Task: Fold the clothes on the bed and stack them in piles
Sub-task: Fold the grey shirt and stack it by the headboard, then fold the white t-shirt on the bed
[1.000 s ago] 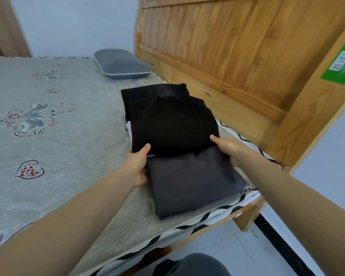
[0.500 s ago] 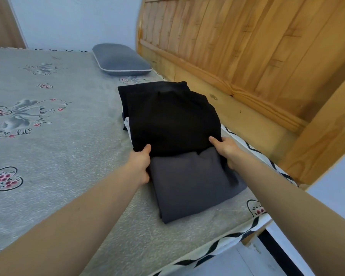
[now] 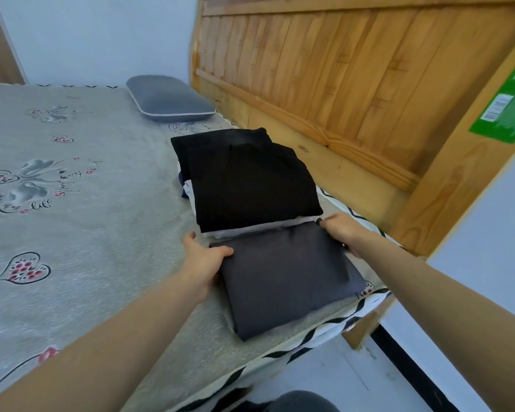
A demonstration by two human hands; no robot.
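Since the earlier frame both our hands have come off the black folded garment (image 3: 250,185) and dropped to the dark grey folded garment (image 3: 286,281) — a strip of light grey cloth (image 3: 259,228) now shows between the two. Left hand (image 3: 204,260) grips the grey garment's far-left corner, thumb on top, fingers tucked under the edge. Right hand (image 3: 341,230) holds the far-right corner, fingers curled round the fabric. Grey garment lies flat on the bed (image 3: 87,233) near its corner, at 6 o'clock from the black one, edges close. Black garment tops a stack — white and navy layers peek out on its left side. Grey pillow (image 3: 168,98) sits at 11 o'clock from the stack, against the wooden headboard (image 3: 354,69). Green label (image 3: 509,111) on the bed post at 3 o'clock.
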